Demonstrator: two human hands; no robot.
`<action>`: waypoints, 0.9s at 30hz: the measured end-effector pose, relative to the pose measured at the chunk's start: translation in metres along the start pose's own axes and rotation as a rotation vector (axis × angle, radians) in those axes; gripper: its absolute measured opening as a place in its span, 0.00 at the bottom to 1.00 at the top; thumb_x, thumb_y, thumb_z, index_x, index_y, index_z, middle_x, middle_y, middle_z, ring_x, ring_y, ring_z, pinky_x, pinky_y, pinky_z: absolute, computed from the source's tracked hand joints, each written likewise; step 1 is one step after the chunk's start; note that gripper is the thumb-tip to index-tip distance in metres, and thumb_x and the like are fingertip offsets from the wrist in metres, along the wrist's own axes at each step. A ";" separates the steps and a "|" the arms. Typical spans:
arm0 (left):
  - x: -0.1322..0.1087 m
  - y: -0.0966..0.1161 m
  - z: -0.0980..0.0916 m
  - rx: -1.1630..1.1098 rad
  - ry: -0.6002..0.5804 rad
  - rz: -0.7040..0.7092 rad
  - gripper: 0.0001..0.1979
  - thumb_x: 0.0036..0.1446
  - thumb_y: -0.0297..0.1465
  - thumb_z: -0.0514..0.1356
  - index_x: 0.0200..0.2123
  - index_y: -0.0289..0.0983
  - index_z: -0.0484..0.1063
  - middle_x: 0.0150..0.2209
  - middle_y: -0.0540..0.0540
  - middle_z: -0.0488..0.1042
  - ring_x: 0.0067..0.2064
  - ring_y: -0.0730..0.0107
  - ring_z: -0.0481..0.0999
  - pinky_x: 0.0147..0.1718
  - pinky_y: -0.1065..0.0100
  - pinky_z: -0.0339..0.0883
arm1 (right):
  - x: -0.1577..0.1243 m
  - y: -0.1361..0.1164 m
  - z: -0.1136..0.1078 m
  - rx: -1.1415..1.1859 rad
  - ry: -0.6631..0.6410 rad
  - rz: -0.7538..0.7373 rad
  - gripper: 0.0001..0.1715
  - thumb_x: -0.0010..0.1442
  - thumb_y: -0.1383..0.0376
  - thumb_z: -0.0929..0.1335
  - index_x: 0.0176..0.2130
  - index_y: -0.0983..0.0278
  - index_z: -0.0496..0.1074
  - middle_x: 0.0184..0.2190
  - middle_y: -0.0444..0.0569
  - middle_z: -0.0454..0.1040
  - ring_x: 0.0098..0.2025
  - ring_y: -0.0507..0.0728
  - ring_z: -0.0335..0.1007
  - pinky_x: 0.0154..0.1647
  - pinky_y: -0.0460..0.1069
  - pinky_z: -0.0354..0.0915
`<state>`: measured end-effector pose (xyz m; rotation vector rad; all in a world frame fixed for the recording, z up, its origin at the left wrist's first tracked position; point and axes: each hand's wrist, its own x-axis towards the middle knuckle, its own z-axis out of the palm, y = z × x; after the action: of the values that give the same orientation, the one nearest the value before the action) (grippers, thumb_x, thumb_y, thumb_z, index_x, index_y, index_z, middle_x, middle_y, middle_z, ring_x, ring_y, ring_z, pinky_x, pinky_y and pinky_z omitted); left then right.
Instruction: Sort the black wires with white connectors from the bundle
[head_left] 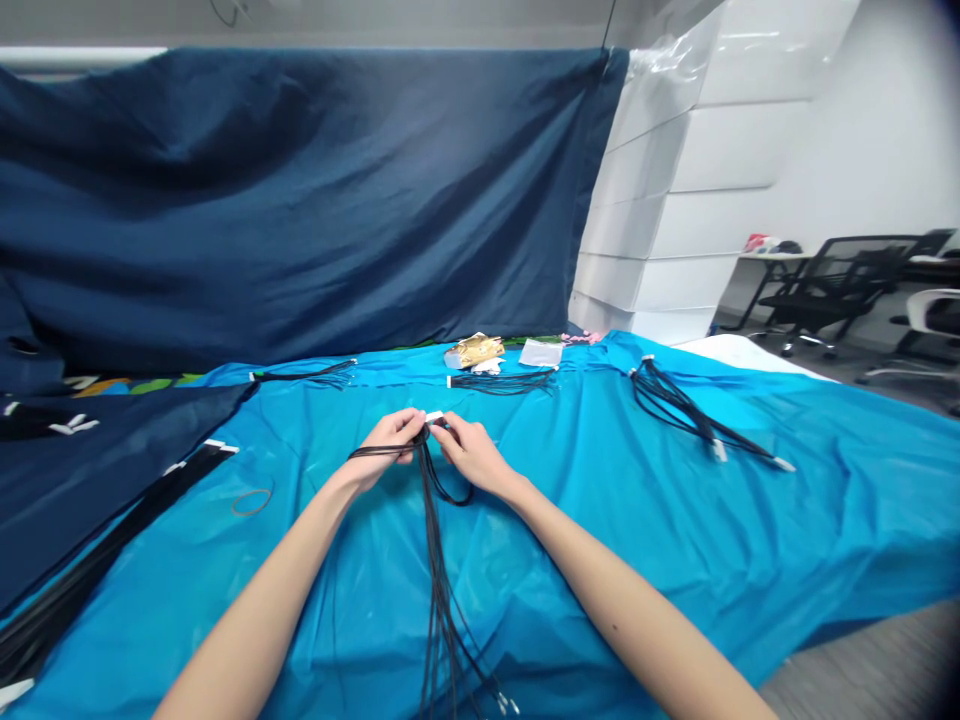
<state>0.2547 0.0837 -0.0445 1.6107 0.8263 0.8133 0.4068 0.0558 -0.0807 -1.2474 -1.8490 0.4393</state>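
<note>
Both hands meet near the middle of the view at the top of a black cable bundle [432, 520] with a white connector [434, 417] at its upper end. My left hand [390, 442] is closed around the cables just left of the connector, and some strands stick out leftward past its fingers. My right hand [471, 452] pinches at the connector's right side, where a loop of cable hangs below it. The rest of the bundle trails down toward me, its small pale tips [506, 703] near the bottom edge.
More black cables [112, 540] lie along the left, beside a rubber band [251, 501]. Other bundles rest at the far middle [502, 382] and on the right [675, 400]. A gold wrapper [475, 351] sits at the back of the blue sheet [600, 480]. White boxes [675, 220] are stacked behind.
</note>
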 end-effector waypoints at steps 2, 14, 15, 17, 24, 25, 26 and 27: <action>0.001 -0.001 -0.005 -0.054 0.028 0.013 0.18 0.50 0.44 0.58 0.26 0.33 0.61 0.20 0.55 0.53 0.18 0.84 0.51 0.14 0.79 0.45 | 0.000 0.000 -0.003 0.060 -0.065 -0.035 0.15 0.60 0.57 0.60 0.35 0.65 0.68 0.24 0.43 0.70 0.25 0.49 0.63 0.27 0.42 0.53; 0.007 -0.006 -0.042 -0.519 0.126 0.020 0.10 0.47 0.29 0.64 0.30 0.29 0.67 0.22 0.53 0.58 0.17 0.88 0.53 0.12 0.82 0.46 | 0.001 0.011 -0.026 0.501 -0.499 0.107 0.29 0.49 0.54 0.69 0.48 0.67 0.69 0.27 0.46 0.73 0.22 0.48 0.67 0.22 0.42 0.62; 0.007 -0.008 -0.041 -0.529 0.136 0.017 0.10 0.46 0.29 0.64 0.30 0.29 0.67 0.23 0.53 0.59 0.17 0.88 0.53 0.12 0.82 0.46 | 0.000 0.008 -0.027 0.544 -0.518 0.110 0.34 0.46 0.56 0.71 0.52 0.65 0.65 0.29 0.46 0.73 0.23 0.48 0.68 0.22 0.42 0.63; 0.009 -0.010 -0.039 -0.544 0.152 0.023 0.11 0.46 0.30 0.64 0.30 0.29 0.67 0.23 0.52 0.60 0.17 0.88 0.53 0.12 0.82 0.47 | -0.002 0.001 -0.027 0.614 -0.548 0.126 0.43 0.43 0.58 0.73 0.56 0.60 0.59 0.33 0.45 0.73 0.24 0.48 0.69 0.23 0.42 0.64; 0.010 -0.010 -0.033 -0.667 0.225 0.015 0.05 0.50 0.26 0.60 0.29 0.30 0.66 0.25 0.51 0.64 0.17 0.88 0.52 0.12 0.82 0.45 | 0.000 -0.003 -0.019 0.742 -0.207 0.126 0.23 0.47 0.51 0.70 0.33 0.69 0.72 0.23 0.46 0.72 0.22 0.49 0.67 0.24 0.44 0.65; 0.010 -0.011 -0.031 -0.694 0.196 -0.004 0.04 0.51 0.25 0.59 0.29 0.30 0.66 0.25 0.50 0.64 0.17 0.87 0.52 0.12 0.81 0.46 | 0.002 -0.002 -0.021 0.767 -0.100 0.131 0.23 0.46 0.51 0.70 0.30 0.70 0.71 0.22 0.47 0.72 0.21 0.49 0.67 0.24 0.45 0.66; 0.010 -0.013 -0.029 -0.719 0.151 -0.030 0.04 0.52 0.25 0.59 0.29 0.30 0.66 0.25 0.50 0.65 0.17 0.87 0.53 0.13 0.81 0.48 | 0.004 -0.001 -0.022 0.788 0.002 0.137 0.24 0.46 0.50 0.70 0.30 0.69 0.71 0.21 0.46 0.72 0.21 0.49 0.68 0.24 0.45 0.66; 0.010 -0.014 -0.026 -0.739 0.103 -0.063 0.03 0.52 0.26 0.58 0.30 0.31 0.66 0.26 0.49 0.65 0.18 0.86 0.55 0.14 0.80 0.50 | 0.006 0.000 -0.024 0.803 0.091 0.141 0.24 0.45 0.50 0.70 0.30 0.69 0.70 0.21 0.46 0.71 0.21 0.50 0.68 0.23 0.45 0.66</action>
<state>0.2364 0.1080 -0.0535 0.8912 0.5447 1.0116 0.4251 0.0574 -0.0636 -0.8133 -1.2872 1.0559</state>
